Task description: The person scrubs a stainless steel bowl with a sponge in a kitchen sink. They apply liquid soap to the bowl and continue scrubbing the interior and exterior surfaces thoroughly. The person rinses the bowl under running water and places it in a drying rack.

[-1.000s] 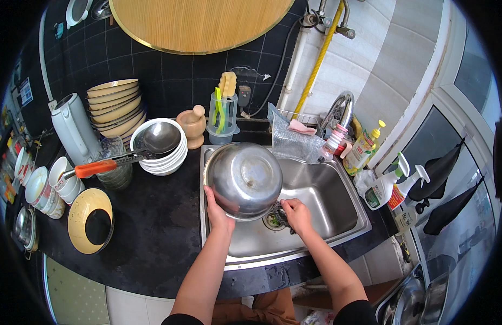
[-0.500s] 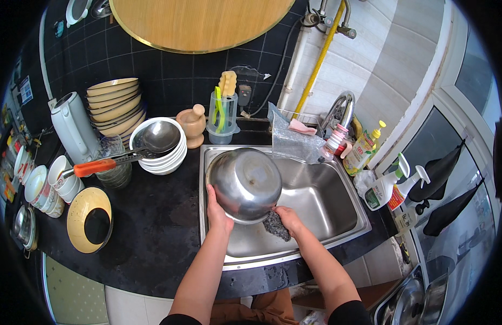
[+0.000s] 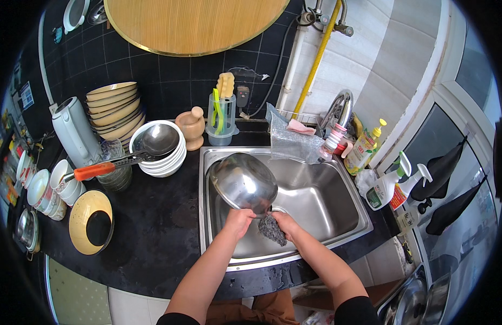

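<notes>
Over the left half of the sink [image 3: 329, 219] I hold a shiny steel basin [image 3: 245, 181], tilted with its rounded outside up. My left hand [image 3: 239, 223] has its fingers closed on the near rim; the fingertips are hidden behind the metal. Beside it, my right hand [image 3: 287, 224] pinches a grey steel wool scrubber [image 3: 272, 231], which hangs just below the rim. Whether the right fingers also touch the basin, I cannot tell.
A chrome faucet [image 3: 346, 108] stands behind the sink. Stacked white bowls [image 3: 164, 169] carry a ladle [image 3: 160, 140]. Left of the sink are a wooden mortar [image 3: 190, 130], a utensil holder [image 3: 222, 127] and a yellow bowl [image 3: 77, 225]. Spray bottles [image 3: 385, 189] stand right.
The basin has turned so that its base no longer faces up at me. My left hand has moved from its left side to the near rim, closer to my right hand.
</notes>
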Demonstrator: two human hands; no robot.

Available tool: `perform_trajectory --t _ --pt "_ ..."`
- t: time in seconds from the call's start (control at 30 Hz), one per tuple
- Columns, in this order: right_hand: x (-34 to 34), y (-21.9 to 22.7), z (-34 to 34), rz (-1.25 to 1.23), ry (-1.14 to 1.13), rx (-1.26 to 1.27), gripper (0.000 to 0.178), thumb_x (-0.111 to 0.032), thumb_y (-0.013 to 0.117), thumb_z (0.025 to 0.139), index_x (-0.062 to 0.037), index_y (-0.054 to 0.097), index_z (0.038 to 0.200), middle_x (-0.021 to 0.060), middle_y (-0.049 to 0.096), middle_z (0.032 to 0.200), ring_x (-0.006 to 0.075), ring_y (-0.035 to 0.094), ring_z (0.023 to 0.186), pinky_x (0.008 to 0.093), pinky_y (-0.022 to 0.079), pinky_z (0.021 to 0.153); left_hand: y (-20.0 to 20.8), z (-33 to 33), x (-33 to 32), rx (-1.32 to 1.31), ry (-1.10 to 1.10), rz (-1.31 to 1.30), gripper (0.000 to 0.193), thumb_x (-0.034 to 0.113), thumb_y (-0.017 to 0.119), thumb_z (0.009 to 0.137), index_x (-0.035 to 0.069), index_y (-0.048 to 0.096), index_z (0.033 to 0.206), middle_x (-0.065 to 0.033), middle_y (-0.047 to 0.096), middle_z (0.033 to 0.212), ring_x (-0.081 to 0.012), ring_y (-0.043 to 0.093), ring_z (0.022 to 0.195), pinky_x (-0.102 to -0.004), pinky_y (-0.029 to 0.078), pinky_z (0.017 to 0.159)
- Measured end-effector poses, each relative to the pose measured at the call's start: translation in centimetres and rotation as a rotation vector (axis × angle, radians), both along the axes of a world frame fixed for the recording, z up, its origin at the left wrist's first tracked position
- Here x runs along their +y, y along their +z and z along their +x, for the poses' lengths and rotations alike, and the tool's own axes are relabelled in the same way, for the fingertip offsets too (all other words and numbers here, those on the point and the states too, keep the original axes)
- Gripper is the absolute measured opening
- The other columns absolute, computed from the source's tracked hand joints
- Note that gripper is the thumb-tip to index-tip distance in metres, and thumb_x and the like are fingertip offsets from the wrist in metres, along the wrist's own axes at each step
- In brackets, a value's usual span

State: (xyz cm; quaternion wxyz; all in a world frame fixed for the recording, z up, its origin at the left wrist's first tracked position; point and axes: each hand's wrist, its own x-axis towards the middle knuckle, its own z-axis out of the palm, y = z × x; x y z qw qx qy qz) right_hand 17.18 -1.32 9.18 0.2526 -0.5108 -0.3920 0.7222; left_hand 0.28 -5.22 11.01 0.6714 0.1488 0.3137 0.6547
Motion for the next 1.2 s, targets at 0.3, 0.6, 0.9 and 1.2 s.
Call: perform_trajectory --t 0.3,0.6,0.9,1.2 --pt "1.9 -3.1 1.2 0.365 -0.037 -0.455 0.028 -0.026 0.06 0.084 0.0015 0.065 0.088 0.0064 0.063 0.08 0.0123 0.057 0.064 0.0282 0.047 0.059 -2.2 -0.3 1.4 -0.058 0.151 -0.2 0.047 -0.018 0.043 0.051 -0.001 0.052 0.093 -0.0093 0.054 0.088 -0.0234 0.053 0.081 -0.0281 0.043 0.061" --pt "0.7 -0.5 1.3 0.228 -0.097 -0.102 0.021 -0.006 0.066 0.07 -0.0033 0.056 0.089 0.0048 0.06 0.081 0.0148 0.058 0.074 0.0274 0.048 0.068 -2.6 0.6 3.5 0.04 0.109 -0.205 0.051 -0.02 0.041 0.053 0.0 0.053 0.099 -0.0097 0.055 0.097 -0.0241 0.054 0.087 -0.0302 0.045 0.067" --pt "-2.0 2.6 -1.1 1.173 0.025 -0.78 0.017 -0.008 0.067 0.065 -0.0041 0.061 0.08 0.0118 0.061 0.077 0.0296 0.06 0.077 0.0369 0.048 0.066 -3.3 0.1 3.9 -0.068 0.103 -0.161 0.05 -0.02 0.04 0.056 0.0 0.052 0.101 -0.0105 0.055 0.1 -0.0252 0.055 0.094 -0.0337 0.048 0.077" --pt "-1.6 2.6 -1.8 1.392 0.051 -0.975 0.017 -0.002 0.059 0.07 -0.0038 0.061 0.086 0.0111 0.058 0.082 0.0287 0.056 0.077 0.0385 0.047 0.065 -1.7 0.2 3.7 -0.179 0.122 -0.146 0.049 -0.019 0.042 0.056 0.0 0.053 0.099 -0.0107 0.055 0.099 -0.0264 0.055 0.096 -0.0377 0.046 0.083"
